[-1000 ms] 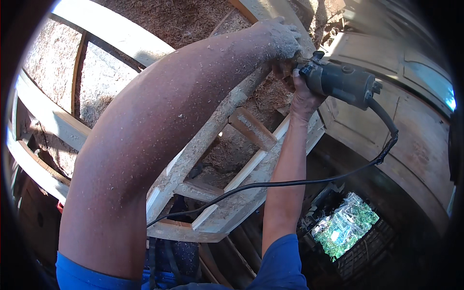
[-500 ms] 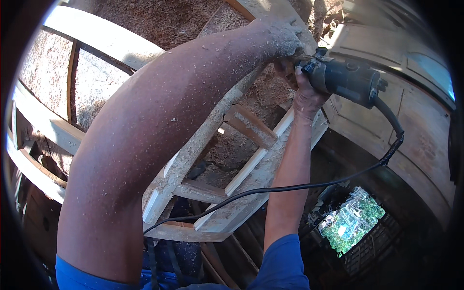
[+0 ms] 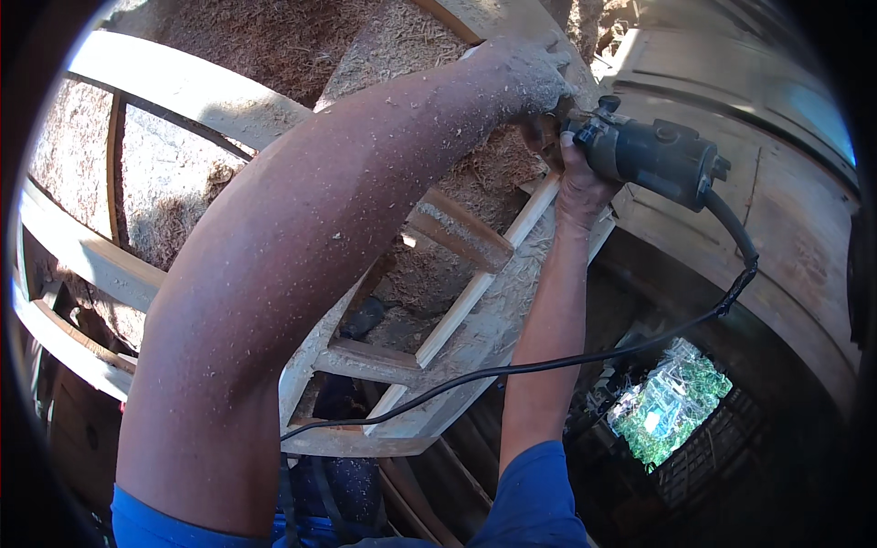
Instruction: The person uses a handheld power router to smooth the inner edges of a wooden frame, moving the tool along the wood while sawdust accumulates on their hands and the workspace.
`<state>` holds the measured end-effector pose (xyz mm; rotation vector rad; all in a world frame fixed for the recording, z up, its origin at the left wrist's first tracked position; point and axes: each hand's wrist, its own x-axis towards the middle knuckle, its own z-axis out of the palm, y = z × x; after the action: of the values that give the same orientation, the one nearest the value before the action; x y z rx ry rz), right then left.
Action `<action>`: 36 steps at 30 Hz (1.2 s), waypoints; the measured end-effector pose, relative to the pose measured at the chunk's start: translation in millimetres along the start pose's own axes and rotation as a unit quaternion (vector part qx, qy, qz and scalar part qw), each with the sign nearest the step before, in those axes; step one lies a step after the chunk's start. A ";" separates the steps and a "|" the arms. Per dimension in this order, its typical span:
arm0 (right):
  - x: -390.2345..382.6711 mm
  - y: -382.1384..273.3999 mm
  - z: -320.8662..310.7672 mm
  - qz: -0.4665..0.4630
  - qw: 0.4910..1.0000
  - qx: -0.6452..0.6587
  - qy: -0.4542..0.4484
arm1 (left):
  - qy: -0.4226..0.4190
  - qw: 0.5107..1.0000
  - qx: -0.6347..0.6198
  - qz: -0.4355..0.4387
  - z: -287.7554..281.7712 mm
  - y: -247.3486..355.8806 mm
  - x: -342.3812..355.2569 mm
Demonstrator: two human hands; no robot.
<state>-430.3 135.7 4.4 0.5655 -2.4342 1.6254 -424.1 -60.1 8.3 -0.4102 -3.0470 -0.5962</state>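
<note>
My right hand (image 3: 585, 187) is closed around a dark cylindrical power tool (image 3: 662, 160), which looks like a hand-held router. It lies sideways at the far end of a wooden frame (image 3: 498, 333), and its black cord (image 3: 512, 369) loops back toward me. Sawdust coats my left hand (image 3: 534, 73), which rests on the frame's far timber just left of the tool. Its fingertips show apart on the wood; its underside and the tool's working end are hidden. Short crosspieces (image 3: 461, 230) join the frame's rails, and shavings are scattered on it.
Pale timber beams (image 3: 183, 78) of another frame stand on the left. Heaped shavings (image 3: 256, 46) cover the ground beyond. Panelled wooden boards (image 3: 713, 82) lean at the right. Past a dark area at the lower right, a bright opening (image 3: 671, 402) shows greenery.
The view has shifted slightly, so the frame sits a little farther left and higher. My right hand still grips the tool. The left hand's fingers show more distinctly on the wood.
</note>
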 end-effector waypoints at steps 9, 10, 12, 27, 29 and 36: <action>-0.1 2.6 0.0 -0.008 0.999 0.022 0.027 | -0.001 0.998 0.063 0.020 -0.5 5.8 10.6; 5.2 5.6 3.4 -0.017 1.000 0.008 0.014 | -0.004 0.998 0.054 0.032 -6.2 -1.2 10.4; 8.0 -3.6 21.9 -0.036 0.999 -0.009 -0.006 | 0.001 0.998 0.024 0.058 -14.9 -20.3 0.0; 21.8 -15.0 67.9 -0.174 0.963 -0.200 -0.053 | -0.004 0.998 -0.041 0.044 -23.2 -81.0 -19.9; 18.2 -16.5 71.1 -0.053 0.995 -0.062 -0.047 | -0.044 0.999 -0.017 0.027 -34.3 -72.7 -24.4; 14.8 -26.3 70.8 0.009 0.999 0.037 -0.017 | -0.052 0.997 0.046 -0.017 -37.3 -60.3 -23.8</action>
<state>-428.1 58.8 3.8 0.5888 -2.4184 1.7329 -418.0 -133.8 19.2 -0.3999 -3.1706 -0.4461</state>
